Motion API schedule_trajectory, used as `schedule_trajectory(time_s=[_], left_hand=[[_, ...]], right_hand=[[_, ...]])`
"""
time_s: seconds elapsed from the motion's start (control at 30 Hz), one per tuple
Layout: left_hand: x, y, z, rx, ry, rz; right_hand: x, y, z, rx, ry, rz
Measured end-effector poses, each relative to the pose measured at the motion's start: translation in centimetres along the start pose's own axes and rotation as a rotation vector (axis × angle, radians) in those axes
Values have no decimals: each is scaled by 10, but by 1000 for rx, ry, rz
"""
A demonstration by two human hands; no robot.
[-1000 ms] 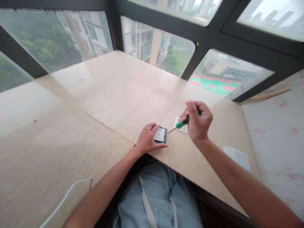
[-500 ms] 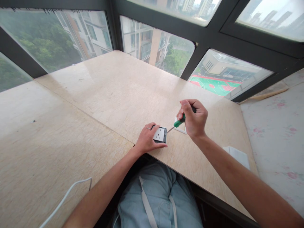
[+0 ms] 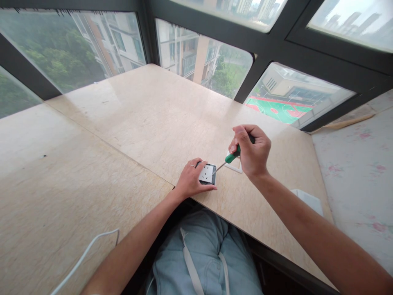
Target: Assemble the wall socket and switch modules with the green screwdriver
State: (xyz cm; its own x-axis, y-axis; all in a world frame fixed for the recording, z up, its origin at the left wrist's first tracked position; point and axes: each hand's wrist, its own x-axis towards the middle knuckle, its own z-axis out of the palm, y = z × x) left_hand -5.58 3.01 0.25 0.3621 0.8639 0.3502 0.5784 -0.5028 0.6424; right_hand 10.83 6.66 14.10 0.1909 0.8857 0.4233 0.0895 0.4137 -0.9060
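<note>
A wall socket [image 3: 206,173] with a white face and dark edges lies on the beige counter [image 3: 147,119] near its front edge. My left hand [image 3: 190,180] grips it from the left, thumb on the near side and fingers on the far side. My right hand [image 3: 254,149] is wrapped round the green and black handle of a screwdriver [image 3: 231,157]. The shaft slants down to the left, and its tip meets the right edge of the socket. Partly hidden behind the screwdriver and my right hand is a white frame [image 3: 236,168].
A white box-like object [image 3: 308,200] is on the counter at the right, partly behind my right forearm. A white cable [image 3: 87,250] runs at the lower left. Dark-framed windows [image 3: 147,35] border the counter, with a floral wall [image 3: 362,176] at the right.
My right hand has shifted very slightly up and to the right with the screwdriver. The left hand and the socket look nearly unchanged.
</note>
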Motion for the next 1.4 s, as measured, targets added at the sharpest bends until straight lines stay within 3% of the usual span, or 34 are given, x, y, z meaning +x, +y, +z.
schedule_trajectory(time_s=[0.8,1.0,1.07,1.2,1.3,1.4], left_hand=[[0,0,-1,4,-2,-3],[0,-1,1,5,2,0],[0,-1,0,2,3,0],[0,0,0,6,0,2],[0,-1,1,8,-4,-2],[0,-2,2,12,-9,2]], right_hand=[[5,-3,-4,13,30,-40],[8,-13,-8,-43,-1,-13],[10,-17,-11,-180,-135,73],[9,-11,-19,-596,-674,299],[2,3,-20,-879,-925,239],[-6,14,-19,-1045,-1029,144]])
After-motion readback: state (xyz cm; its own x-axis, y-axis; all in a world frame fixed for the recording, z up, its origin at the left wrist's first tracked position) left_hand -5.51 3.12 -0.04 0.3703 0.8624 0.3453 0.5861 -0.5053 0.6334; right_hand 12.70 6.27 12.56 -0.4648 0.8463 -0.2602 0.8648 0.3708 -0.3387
